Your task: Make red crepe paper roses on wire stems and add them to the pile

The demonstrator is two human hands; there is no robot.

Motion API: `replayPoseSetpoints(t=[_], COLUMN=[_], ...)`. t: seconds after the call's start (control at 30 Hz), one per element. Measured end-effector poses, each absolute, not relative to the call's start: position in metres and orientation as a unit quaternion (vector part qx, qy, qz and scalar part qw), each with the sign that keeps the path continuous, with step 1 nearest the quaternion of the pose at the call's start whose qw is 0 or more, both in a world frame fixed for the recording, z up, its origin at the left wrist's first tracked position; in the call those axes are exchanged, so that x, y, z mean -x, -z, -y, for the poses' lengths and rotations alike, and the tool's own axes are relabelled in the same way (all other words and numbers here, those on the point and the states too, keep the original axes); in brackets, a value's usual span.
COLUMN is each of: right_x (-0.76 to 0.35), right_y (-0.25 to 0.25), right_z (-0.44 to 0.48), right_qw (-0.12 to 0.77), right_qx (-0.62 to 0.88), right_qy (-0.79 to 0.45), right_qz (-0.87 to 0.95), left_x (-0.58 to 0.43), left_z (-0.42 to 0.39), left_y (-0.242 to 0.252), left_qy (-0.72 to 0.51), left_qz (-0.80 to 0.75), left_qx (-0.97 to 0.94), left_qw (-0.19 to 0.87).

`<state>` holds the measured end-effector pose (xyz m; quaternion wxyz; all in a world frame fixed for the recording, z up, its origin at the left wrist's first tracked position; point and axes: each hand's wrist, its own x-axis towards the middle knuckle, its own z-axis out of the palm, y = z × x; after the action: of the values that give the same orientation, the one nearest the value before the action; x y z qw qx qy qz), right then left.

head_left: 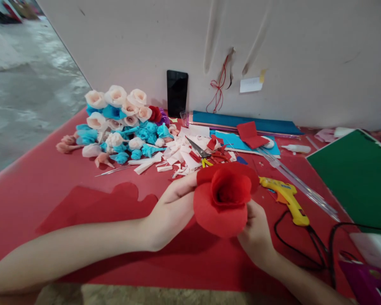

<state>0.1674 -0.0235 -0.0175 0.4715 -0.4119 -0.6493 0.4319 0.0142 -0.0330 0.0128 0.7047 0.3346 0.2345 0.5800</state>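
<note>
Both my hands hold a red paper rose above the red table covering. My left hand grips its left side, fingers curled round the outer petal. From below and to the right, my right hand is closed on the flower's base. The rose's petals are rolled into a cup that opens toward me.
A pile of white, pink and blue paper roses lies at the back left, paper scraps and scissors behind the flower. A yellow glue gun with black cord lies right. Green sheet, blue sheets, black phone against the wall.
</note>
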Motion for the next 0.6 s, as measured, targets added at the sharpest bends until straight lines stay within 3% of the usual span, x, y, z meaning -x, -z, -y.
replayPoseSetpoints(t=[0.6], right_x=[-0.168], right_y=[0.021], right_z=[0.026], right_qw=[0.464], right_qx=[0.414], right_qy=[-0.435], right_qz=[0.651], left_x=[-0.01], left_z=[0.035], left_y=[-0.021], left_qy=[-0.562], left_qz=[-0.294], left_qx=[-0.464], left_qw=[0.618])
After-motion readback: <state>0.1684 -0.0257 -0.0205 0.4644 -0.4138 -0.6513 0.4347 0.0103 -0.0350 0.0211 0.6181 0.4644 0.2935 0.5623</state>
